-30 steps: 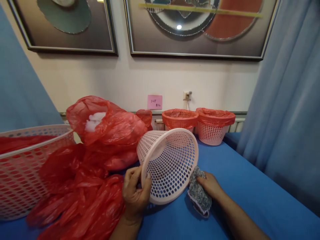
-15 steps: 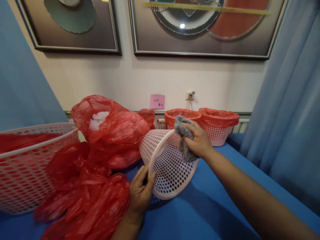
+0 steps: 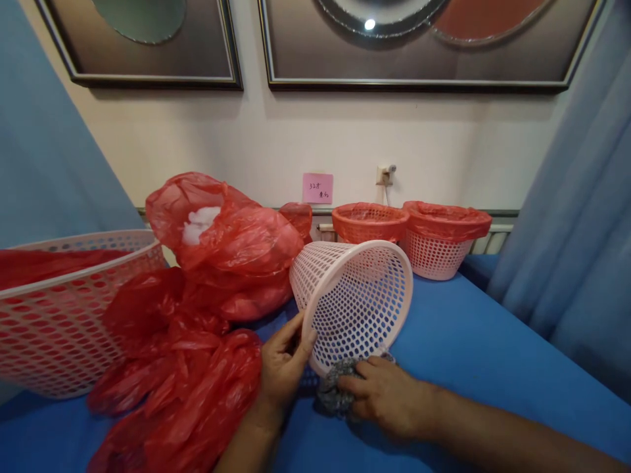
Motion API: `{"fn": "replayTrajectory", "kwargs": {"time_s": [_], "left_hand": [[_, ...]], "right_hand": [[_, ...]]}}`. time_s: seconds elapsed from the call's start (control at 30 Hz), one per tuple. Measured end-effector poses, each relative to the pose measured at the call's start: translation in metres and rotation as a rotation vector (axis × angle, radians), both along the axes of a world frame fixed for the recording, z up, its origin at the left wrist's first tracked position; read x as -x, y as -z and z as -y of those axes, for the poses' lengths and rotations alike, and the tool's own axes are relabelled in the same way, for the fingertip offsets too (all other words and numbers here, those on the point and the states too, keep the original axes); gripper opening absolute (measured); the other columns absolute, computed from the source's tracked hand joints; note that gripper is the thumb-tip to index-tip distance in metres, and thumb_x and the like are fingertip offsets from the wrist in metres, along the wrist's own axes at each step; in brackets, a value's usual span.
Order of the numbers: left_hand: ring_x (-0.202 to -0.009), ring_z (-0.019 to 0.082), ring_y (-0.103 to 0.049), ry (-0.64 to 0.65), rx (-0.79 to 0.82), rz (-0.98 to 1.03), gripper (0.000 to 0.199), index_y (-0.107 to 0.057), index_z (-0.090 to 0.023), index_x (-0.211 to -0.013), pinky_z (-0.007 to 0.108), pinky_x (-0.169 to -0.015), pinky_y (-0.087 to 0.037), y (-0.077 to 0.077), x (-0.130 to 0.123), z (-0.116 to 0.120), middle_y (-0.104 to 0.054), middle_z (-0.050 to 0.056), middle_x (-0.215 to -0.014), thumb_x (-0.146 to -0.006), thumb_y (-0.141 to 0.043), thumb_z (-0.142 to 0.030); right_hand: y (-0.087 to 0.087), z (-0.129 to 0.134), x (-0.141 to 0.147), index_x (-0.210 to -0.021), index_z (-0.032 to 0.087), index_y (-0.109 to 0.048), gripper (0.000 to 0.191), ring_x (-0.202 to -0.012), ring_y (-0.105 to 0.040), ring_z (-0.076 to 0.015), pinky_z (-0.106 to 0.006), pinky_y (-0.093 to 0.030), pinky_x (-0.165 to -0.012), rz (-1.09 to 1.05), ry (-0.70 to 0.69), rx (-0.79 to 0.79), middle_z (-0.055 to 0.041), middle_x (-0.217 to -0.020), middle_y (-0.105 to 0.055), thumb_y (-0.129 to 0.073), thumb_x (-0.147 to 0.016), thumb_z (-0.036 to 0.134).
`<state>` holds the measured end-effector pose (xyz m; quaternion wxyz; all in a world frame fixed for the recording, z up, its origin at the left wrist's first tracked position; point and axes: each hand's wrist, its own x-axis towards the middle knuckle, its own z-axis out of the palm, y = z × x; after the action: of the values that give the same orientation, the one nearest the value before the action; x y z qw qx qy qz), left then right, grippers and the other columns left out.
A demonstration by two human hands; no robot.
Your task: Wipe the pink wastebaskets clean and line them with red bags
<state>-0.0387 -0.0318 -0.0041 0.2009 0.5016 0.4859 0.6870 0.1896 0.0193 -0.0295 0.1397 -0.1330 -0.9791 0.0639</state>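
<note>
A light pink perforated basket [image 3: 320,272] lies tilted on its side on the blue surface [image 3: 473,341], its round mouth facing me. My left hand [image 3: 286,361] grips the left side of its rim, thumb toward the inside. Bunched under the fingers of my right hand [image 3: 382,391] is a grey cloth [image 3: 338,387], pressed against the bottom of the rim. Crumpled red plastic bags [image 3: 197,394] lie just left of my left hand.
A large pink basket [image 3: 54,328] holding red plastic stands at the left. Behind are a red bag [image 3: 246,256] with white material inside and two red-lined baskets [image 3: 436,256] [image 3: 369,223]. Blue curtains [image 3: 582,263] hang at the right.
My right hand has moved with the grey cloth from the top of the rim down to its bottom. My left hand still holds the rim. The view has tilted slightly downward.
</note>
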Motion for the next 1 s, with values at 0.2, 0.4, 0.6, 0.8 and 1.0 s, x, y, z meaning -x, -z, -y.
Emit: {"fn": "replayTrajectory", "kwargs": {"time_s": [0.2,0.4,0.6,0.8,1.0], "left_hand": [[-0.112,0.034,-0.080,0.020,-0.011,0.057,0.050,-0.081,-0.022,-0.124,0.048,-0.104,-0.062,-0.006,-0.001,0.001,-0.082,0.011,-0.123,-0.084,-0.085,-0.051],[-0.112,0.034,-0.079,0.047,0.018,0.052,0.053,-0.082,-0.023,-0.123,0.050,-0.105,-0.062,-0.007,-0.007,0.001,-0.082,0.012,-0.123,-0.082,-0.086,-0.055],[-0.110,0.033,-0.080,0.002,-0.005,0.032,0.053,-0.081,-0.023,-0.126,0.050,-0.104,-0.063,-0.005,-0.006,0.000,-0.082,0.011,-0.124,-0.082,-0.086,-0.052],[-0.101,0.030,-0.082,-0.056,-0.032,0.017,0.050,-0.082,-0.021,-0.123,0.042,-0.093,-0.068,-0.003,-0.009,-0.001,-0.084,0.010,-0.118,-0.082,-0.086,-0.051],[-0.095,0.025,-0.083,-0.153,-0.062,0.029,0.046,-0.083,-0.023,-0.119,0.034,-0.088,-0.069,0.000,-0.006,0.000,-0.086,0.006,-0.113,-0.082,-0.087,-0.048]], "right_hand": [[-0.011,-0.058,-0.047,-0.085,0.020,-0.078,0.030,-0.099,-0.065,-0.0248,-0.041,-0.052,-0.084,0.155,0.212,-0.104,-0.0074,-0.121,-0.075,-0.052,-0.097,0.010],[-0.037,-0.101,-0.081,-0.119,0.021,-0.079,0.042,-0.113,-0.062,-0.0318,-0.045,-0.052,-0.089,0.160,0.660,-0.352,-0.0139,-0.151,-0.060,-0.045,-0.098,0.007],[-0.033,-0.081,-0.046,-0.140,0.020,-0.068,0.049,-0.112,-0.065,-0.0318,-0.045,-0.054,-0.093,0.017,0.784,-0.275,-0.0186,-0.154,-0.056,-0.053,-0.094,0.014],[0.008,-0.003,0.018,-0.126,0.024,-0.076,0.052,-0.121,-0.066,-0.0280,-0.042,-0.055,-0.107,-0.231,0.475,0.333,-0.0119,-0.136,-0.068,-0.060,-0.080,0.006],[0.009,0.012,0.033,-0.126,0.030,-0.074,0.058,-0.113,-0.068,-0.0198,-0.034,-0.057,-0.101,-0.410,0.230,0.566,-0.0035,-0.128,-0.069,-0.060,-0.074,0.006]]}}
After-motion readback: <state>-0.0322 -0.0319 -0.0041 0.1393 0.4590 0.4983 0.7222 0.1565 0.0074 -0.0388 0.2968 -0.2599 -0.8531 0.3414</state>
